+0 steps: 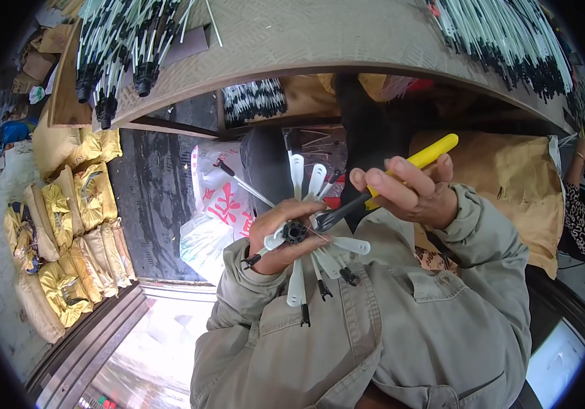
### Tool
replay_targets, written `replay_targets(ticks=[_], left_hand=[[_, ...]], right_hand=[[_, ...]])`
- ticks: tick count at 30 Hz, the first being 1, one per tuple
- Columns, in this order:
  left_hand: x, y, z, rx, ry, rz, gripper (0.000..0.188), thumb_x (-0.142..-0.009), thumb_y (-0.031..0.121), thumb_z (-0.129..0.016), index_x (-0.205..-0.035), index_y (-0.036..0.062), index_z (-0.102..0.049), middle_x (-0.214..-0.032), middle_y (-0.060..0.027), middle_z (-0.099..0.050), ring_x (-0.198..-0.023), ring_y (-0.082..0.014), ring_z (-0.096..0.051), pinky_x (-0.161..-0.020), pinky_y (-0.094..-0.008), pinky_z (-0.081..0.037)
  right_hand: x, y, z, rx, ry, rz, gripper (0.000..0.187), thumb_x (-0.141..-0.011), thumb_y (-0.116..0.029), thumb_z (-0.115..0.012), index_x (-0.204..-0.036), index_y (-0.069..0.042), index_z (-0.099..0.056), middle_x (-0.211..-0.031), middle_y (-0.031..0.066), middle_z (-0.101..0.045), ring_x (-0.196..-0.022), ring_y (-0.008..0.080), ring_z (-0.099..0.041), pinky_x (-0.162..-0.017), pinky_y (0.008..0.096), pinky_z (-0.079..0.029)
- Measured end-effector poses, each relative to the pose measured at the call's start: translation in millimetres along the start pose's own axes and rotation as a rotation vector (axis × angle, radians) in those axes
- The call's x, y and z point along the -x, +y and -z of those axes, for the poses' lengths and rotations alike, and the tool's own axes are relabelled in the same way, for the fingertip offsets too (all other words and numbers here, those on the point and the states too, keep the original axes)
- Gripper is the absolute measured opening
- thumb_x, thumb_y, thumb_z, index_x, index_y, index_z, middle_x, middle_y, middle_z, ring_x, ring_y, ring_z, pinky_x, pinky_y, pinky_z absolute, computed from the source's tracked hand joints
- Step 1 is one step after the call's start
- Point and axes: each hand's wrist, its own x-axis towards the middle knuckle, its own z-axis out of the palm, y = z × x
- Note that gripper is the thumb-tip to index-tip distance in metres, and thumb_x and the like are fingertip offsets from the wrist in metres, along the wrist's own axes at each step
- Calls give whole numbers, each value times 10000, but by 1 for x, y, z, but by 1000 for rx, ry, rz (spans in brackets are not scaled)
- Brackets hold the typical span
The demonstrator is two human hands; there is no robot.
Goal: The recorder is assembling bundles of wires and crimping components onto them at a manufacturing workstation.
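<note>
My left hand point(272, 235) is closed round a black toothed hub point(295, 232), in front of my chest. Flat white blades point(296, 283) with holes near their ends fan out round it, along with thin rods tipped in black point(324, 290). In my right hand point(412, 191) is a yellow-handled tool point(432, 151), its fingers curled about the grip. The tool's dark shaft slants down to the left, and its metal tip is at the hub's edge, beside my left fingers. Whether the tip touches the hub cannot be made out.
Bundles of white rods with black ends lie on the curved tabletop point(292, 41), at left point(125, 48) and right point(511, 48). Yellow and brown sacks point(67, 225) are stacked on the left. A plastic bag point(214, 194) is beside my leg. Another person's arm point(579, 163) shows far right.
</note>
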Motion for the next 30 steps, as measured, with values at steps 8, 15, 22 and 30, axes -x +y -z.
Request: replay_targets(ticks=[8, 15, 22, 30], left_hand=[[3, -1, 5, 5, 20, 11, 456, -621, 95, -804, -1030, 15, -620, -791, -70, -618, -666, -129, -576, -601, -232, -452], [1, 3, 7, 27, -10, 56, 466, -619, 102, -807, -1025, -10, -608, -857, -105, -628, -734, -163, -596, -653, -259, -461], [3, -1, 7, 60, 32, 59, 463, -608, 92, -815, -999, -42, -607, -892, -133, -632, -762, -175, -603, -673, -270, -461], [5, 5, 4, 43, 90, 56, 417, -635, 84, -795, -1014, 27, -630, -857, -80, -648, -729, -137, -596, -646, -245, -459]], right_hand=[[5, -9, -4, 26, -19, 14, 306, -835, -323, -583, -1139, -284, -578, -1212, -82, -398, -1157, 83, -400, -1065, 534, -142], [5, -6, -4, 43, -16, 69, 299, -777, -354, -621, -1053, -245, -584, -1171, -73, -399, -1138, 77, -406, -1059, 546, -136], [-2, -23, -12, -90, 18, -58, 146, -708, -208, -655, -794, -163, -546, -1123, -41, -439, -1066, 140, -469, -1052, 523, -178], [10, -47, -5, -165, -28, -213, 191, -694, -127, -705, -710, -185, -523, -1112, -36, -463, -1022, 159, -498, -1039, 479, -217]])
